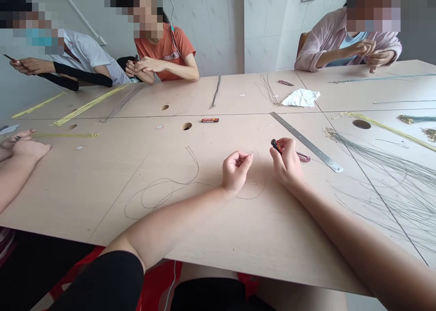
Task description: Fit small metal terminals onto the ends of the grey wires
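Left hand: pinching fine cord, loops lying left; seemingly unfinished. Right hand: gripping black-ended cylinder, likely lighter. Cord bundle, metal-ended, lying right on counter; apparently finished.

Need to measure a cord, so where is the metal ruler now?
In the head view, the metal ruler lies diagonally on the table, right of centre, between the right hand and the bundle of dark cords.

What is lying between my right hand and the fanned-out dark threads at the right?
In the head view, a metal ruler lies slantwise between your right hand and the dark threads; nearer the hand is a pink tool, partly hidden.
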### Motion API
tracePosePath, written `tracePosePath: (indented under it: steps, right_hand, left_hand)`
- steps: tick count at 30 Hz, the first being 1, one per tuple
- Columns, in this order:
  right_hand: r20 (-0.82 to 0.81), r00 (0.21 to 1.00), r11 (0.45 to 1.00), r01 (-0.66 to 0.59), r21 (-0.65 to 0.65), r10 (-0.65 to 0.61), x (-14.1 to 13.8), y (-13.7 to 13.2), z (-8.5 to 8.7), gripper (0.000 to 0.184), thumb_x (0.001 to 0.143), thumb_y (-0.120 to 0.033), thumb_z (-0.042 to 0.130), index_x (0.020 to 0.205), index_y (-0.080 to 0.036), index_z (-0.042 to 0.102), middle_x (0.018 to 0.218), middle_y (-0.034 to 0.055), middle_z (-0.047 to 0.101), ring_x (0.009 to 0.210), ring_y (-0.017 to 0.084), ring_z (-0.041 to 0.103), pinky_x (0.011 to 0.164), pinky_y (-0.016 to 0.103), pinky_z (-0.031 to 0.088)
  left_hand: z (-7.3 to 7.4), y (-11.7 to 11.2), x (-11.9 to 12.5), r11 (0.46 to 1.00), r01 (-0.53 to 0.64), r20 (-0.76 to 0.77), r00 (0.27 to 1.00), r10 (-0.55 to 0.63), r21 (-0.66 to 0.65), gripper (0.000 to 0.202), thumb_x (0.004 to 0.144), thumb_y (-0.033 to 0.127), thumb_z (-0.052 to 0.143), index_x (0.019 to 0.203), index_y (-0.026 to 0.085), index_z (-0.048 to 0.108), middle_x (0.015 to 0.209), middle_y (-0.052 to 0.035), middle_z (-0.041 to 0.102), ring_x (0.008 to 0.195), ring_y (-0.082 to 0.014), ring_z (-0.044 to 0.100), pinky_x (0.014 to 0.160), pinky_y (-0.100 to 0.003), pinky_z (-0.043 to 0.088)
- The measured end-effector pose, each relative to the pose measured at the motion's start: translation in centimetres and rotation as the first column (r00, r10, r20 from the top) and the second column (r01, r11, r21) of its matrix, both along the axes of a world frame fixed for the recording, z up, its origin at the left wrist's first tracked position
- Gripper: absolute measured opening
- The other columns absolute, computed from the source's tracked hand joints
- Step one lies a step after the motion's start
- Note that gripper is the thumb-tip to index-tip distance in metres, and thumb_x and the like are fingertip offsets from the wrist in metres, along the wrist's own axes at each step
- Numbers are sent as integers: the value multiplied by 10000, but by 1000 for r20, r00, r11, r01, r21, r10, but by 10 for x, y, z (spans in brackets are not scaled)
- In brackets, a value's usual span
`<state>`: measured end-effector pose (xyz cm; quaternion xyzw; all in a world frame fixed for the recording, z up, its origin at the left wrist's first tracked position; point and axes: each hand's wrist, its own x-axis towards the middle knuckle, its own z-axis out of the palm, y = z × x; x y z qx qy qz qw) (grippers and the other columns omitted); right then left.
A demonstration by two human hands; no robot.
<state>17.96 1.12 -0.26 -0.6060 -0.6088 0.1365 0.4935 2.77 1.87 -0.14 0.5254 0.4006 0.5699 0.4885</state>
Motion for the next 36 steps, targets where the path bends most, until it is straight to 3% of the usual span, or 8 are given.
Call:
tracePosePath:
  steps: [2, 5, 8, 15, 20, 24, 29, 36]
  right_hand:
    - [180, 983, 998, 46, -52, -36, 5, 4, -3, 158, 898, -343, 407, 948, -205, 466, 922, 96, 598, 786, 219, 554, 655, 326, 401]
    - [447, 895, 995, 53, -87, -9, 9, 6, -7, 131, 876, -301, 456, 876, -199, 539, 908, 125, 644, 893, 280, 529, 737, 381, 399]
    - [559, 829, 997, 46, -69, 0, 11, 8, -11, 144, 856, -290, 506, 851, -201, 619, 883, 128, 679, 993, 322, 472, 818, 443, 380]
    - [447, 894, 999, 19, -46, 4, 17, 10, -11, 199, 859, -370, 565, 901, -222, 691, 947, 109, 692, 1017, 327, 465, 844, 487, 399]
    - [301, 937, 967, -222, 124, 177, 16, 3, 2, 222, 925, -291, 496, 1047, -266, 679, 955, 72, 657, 993, 250, 525, 885, 429, 432]
    - [314, 913, 932, -323, 163, 262, 15, -1, 6, 207, 931, -301, 509, 1003, -291, 703, 996, 69, 638, 965, 225, 531, 868, 412, 436]
    - [310, 906, 921, -351, 168, 289, 14, -2, 6, 218, 926, -324, 520, 814, -261, 696, 911, 62, 651, 888, 210, 556, 811, 397, 447]
    - [210, 953, 928, -269, 256, 218, 12, -3, 16, 182, 899, -334, 564, 818, -251, 704, 798, 47, 664, 827, 202, 589, 780, 397, 463]
  left_hand:
    - [-1, 2, -1, 999, -16, 16, 1000, 17, -40, 347, 706, 425, 732, 605, 163, 528, 525, 63, 444, 489, -52, 381, 483, -200, 326]
    - [-1, 3, -1, 996, -32, 35, 999, 35, -80, 349, 689, 410, 740, 591, 166, 511, 523, 71, 415, 483, -46, 357, 477, -197, 311]
    - [1, 3, -1, 994, -32, 42, 998, 36, -101, 354, 678, 400, 744, 575, 166, 500, 517, 73, 404, 478, -44, 341, 468, -195, 296]
    - [0, 4, -2, 994, 0, 32, 999, 4, -107, 327, 650, 391, 748, 564, 163, 530, 490, 68, 409, 463, -46, 319, 445, -201, 263]
    - [-2, 4, -2, 988, 68, -4, 998, -69, -137, 290, 639, 363, 731, 551, 159, 544, 474, 63, 420, 455, -49, 320, 439, -205, 251]
    - [0, 3, -2, 974, 153, -24, 987, -159, -165, 274, 615, 348, 730, 539, 156, 550, 473, 55, 439, 464, -54, 334, 445, -207, 257]
    - [0, 2, -3, 961, 223, -31, 973, -231, -163, 263, 638, 363, 716, 577, 152, 570, 500, 49, 450, 480, -58, 345, 453, -209, 258]
    - [-4, 7, -3, 962, 222, 78, 974, -212, -158, 269, 751, 404, 537, 754, 149, 624, 565, 39, 467, 452, -61, 321, 430, -213, 231]
